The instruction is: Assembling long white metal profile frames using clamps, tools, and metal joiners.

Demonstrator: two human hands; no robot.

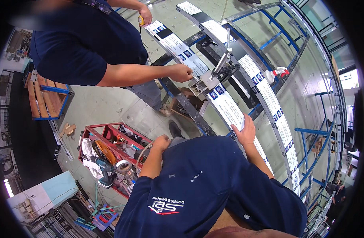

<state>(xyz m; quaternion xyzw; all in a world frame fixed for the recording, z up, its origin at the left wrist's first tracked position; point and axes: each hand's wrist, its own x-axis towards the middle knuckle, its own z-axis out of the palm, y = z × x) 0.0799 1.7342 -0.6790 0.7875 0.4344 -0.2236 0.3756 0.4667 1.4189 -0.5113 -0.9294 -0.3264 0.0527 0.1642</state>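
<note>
My right hand (245,130) is on a long metal profile (228,109) wrapped in white printed film. Its thumb lies toward the left edge and its fingers wrap toward the right. At my left knee, my left hand (161,142) is curled closed beside a thin beige hose (144,154); what its fingers hold, if anything, is hidden. Farther along the profile, a metal clamp (210,79) with an upright handle sits across it. A co-worker's hand (180,73) reaches beside this clamp, while that person's other hand (146,16) holds a yellow tape measure (141,21).
A second wrapped profile (269,95) runs parallel at right, with a red-and-white spray bottle (274,74) beside it. Blue-and-black metal frames (190,113) support the profiles. A red tool rack (110,127) with a cordless drill (105,171) stands left. Behind the co-worker is a wooden-slatted stand (47,97).
</note>
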